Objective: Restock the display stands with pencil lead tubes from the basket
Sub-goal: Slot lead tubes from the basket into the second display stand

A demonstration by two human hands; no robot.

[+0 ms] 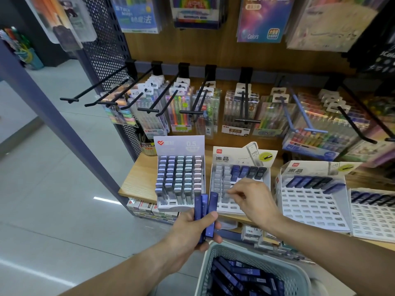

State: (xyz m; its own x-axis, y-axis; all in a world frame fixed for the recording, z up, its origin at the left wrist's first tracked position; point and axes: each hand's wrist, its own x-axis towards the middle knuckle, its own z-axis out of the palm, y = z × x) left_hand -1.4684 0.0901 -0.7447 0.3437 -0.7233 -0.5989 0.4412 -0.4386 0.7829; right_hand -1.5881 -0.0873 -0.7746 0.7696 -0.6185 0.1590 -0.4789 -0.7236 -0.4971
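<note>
Early days — the middle stand (222, 184) holds 4 blue tubes (248, 172); left hand (193, 229) clamps 3 more (206, 212), right hand (250, 195) pinches something unclear, basket (299, 272) well stocked.

Left hand (193, 228) raised with fingers curled in a grip, right hand (253, 199) reaching forward, fingertips pinched together.

A wooden shelf (136, 178) is carrying four display stands (312, 201) side by side, each standing directly on it
</note>
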